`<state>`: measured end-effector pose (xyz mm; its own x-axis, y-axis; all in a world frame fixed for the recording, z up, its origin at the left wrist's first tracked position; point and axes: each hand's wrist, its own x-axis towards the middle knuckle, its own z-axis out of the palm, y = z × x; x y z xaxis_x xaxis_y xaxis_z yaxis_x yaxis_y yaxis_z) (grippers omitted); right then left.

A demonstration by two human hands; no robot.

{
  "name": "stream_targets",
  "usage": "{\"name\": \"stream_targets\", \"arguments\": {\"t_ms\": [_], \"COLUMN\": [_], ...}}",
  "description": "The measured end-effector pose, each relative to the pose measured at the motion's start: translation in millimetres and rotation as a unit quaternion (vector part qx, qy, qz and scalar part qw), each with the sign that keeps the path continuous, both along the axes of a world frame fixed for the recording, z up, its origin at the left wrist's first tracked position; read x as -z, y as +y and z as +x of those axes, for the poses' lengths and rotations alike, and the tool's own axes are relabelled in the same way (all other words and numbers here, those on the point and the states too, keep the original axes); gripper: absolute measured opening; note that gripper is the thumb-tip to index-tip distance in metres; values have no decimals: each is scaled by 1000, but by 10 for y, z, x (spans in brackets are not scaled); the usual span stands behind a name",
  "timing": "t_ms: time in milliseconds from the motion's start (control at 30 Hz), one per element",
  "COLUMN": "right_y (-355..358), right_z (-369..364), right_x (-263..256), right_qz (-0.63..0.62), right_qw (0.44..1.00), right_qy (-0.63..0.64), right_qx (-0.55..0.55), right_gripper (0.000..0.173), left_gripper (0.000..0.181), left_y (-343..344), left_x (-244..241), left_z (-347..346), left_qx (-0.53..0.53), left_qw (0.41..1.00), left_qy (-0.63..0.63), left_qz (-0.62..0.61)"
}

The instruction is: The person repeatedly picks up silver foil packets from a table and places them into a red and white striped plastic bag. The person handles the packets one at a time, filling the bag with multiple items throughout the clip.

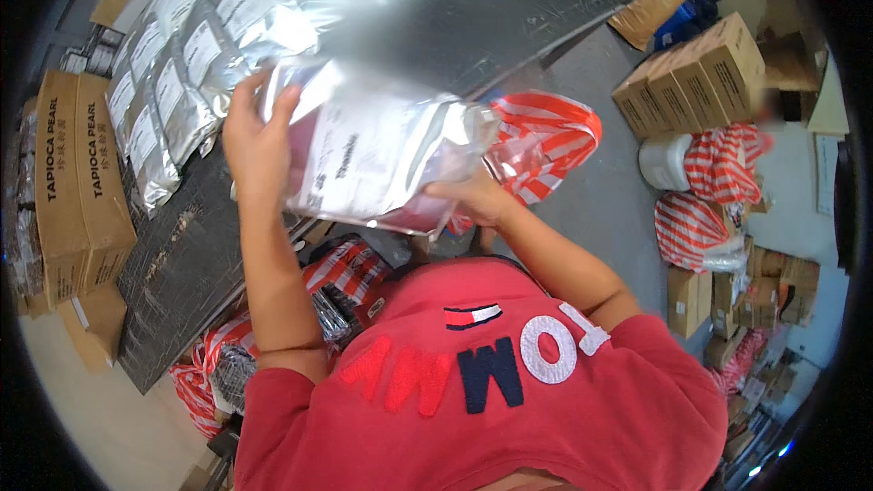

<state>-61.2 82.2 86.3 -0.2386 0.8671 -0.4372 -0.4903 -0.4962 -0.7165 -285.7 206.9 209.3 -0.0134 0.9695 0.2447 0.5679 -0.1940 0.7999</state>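
Note:
A silver foil pouch (368,143) with a large white printed label is held up in front of my chest, above the dark table's near edge. My left hand (259,129) grips its left end, thumb on the near face. At the opposite end my right hand (470,194) has the lower corner, its thumb lying across the front. The pouch is slightly blurred and its shiny surface reflects red. Behind my left hand, several similar labelled foil pouches (174,85) lie in overlapping rows on the table (184,239).
Tapioca pearl cartons (82,177) stand left of the pouches. A red-and-white striped bag (545,143) sits on the floor beyond my right hand. Further right are stacked brown cartons (692,78), a white bucket (663,160) and more striped bags (689,228). Packed bags (348,266) lie below the table edge.

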Motion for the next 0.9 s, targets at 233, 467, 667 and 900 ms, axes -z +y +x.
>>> {"name": "stream_targets", "arguments": {"t_ms": [233, 467, 667, 900], "right_y": [-877, -1538, -1466, -1257], "right_z": [1359, 1926, 2041, 2008], "right_x": [-190, 142, 572, 711], "right_qz": [18, -58, -121, -239], "right_qw": [973, 951, 966, 957], "right_qy": [-83, -133, -133, -114], "right_qx": [215, 273, 185, 122], "right_gripper": [59, 49, 46, 41], "left_gripper": [59, 41, 36, 48], "left_y": [-62, -732, -965, -894], "left_x": [153, 1590, 1928, 2276], "left_z": [1382, 1724, 1676, 1262], "left_qx": [245, 237, 277, 128], "left_qw": [968, 905, 724, 775], "left_qy": [61, 337, 620, 488], "left_qz": [5, 108, -123, -380]}}
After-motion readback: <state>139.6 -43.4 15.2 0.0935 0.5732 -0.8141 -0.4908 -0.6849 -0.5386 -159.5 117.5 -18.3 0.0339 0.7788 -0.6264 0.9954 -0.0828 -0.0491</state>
